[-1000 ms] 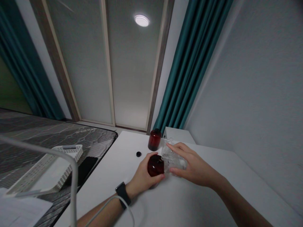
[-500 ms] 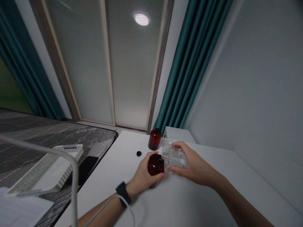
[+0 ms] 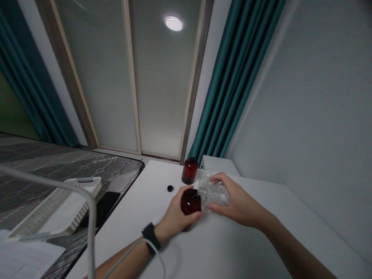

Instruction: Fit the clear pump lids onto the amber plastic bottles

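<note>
Just in front of the standing bottle [image 3: 190,171], on the white bench [image 3: 232,248]: a dark red open bottle [image 3: 191,202], roughly upright. Whether its base touches the bench cannot be told.

- Left hand [image 3: 174,217] wraps it from the near side, fingers [image 3: 179,195] clenched round the body. Black watch [image 3: 151,234] on the wrist.
- Right hand [image 3: 238,203], to the right of the standing bottle and nearer the camera, grasps a clear container [image 3: 212,192], fingers [image 3: 221,179] over the top and thumb beneath. Container is tipped on its side, mouth end touching the open bottle's neck.
- Small black cap [image 3: 170,188] lies loose on the bench, left of the standing bottle.

Step in hand, as I judge it: pouring from the clear container into the open bottle. A further tilt would call for the lip staying over the narrow mouth and the left hand holding steady.

Farther out, well left of the standing bottle: white basket [image 3: 58,205] and a dark flat slab [image 3: 101,207], possibly a phone. Teal curtain [image 3: 232,77] hangs behind.

Hard to make out:
- No liquid level or stream shows.
- The meeting of the two mouths is dim and partly covered by fingers.
- The container's exact form is unclear.
- The standing bottle looks capped.
</note>
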A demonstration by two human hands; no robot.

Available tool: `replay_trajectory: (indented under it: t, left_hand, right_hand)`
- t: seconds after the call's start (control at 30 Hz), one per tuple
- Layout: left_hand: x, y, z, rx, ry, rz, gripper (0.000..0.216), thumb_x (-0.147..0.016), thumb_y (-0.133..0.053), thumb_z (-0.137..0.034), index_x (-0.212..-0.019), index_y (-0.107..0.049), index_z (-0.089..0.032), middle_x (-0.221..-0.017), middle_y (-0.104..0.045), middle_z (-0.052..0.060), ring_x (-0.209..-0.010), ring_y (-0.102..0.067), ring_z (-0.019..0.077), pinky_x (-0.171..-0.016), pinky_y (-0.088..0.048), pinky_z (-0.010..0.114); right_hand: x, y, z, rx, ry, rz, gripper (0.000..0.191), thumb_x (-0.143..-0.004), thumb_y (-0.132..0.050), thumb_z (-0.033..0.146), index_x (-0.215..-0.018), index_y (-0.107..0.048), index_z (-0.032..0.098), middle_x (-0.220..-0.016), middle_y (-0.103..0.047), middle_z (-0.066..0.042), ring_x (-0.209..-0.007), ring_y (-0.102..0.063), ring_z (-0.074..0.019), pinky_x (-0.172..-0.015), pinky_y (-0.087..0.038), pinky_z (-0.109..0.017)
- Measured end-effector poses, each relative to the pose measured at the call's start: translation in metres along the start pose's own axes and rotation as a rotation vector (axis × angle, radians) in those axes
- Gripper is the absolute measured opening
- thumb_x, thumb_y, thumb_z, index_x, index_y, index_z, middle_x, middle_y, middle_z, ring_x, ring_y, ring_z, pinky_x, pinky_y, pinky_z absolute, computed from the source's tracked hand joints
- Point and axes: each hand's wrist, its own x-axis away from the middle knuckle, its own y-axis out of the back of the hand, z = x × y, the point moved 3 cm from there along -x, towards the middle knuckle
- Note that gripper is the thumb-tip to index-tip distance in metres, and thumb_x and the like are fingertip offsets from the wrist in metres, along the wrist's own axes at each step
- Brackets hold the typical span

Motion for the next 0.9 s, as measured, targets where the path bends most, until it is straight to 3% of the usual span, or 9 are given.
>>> replay_trajectory:
  t: [0.9]
  left_hand:
    - [0.0011, -0.001, 0.0012, 0.025, -0.027, -0.009, 0.066, -0.067, -0.076, -0.019, -0.127, -0.048, -0.018, -0.122, -0.063, 0.011, -0.112, -0.062, 0.0278, -0.102, -0.047, 0.044]
  right_hand:
    - [-0.0012, 0.0011, 0.0001, 0.001, 0.045, 0.012, 0.053, -0.076, -0.074, 0.03, -0.123, -0.05, 0.025, -0.124, -0.06, -0.009, -0.116, -0.059, -0.0284, -0.099, -0.048, -0.046]
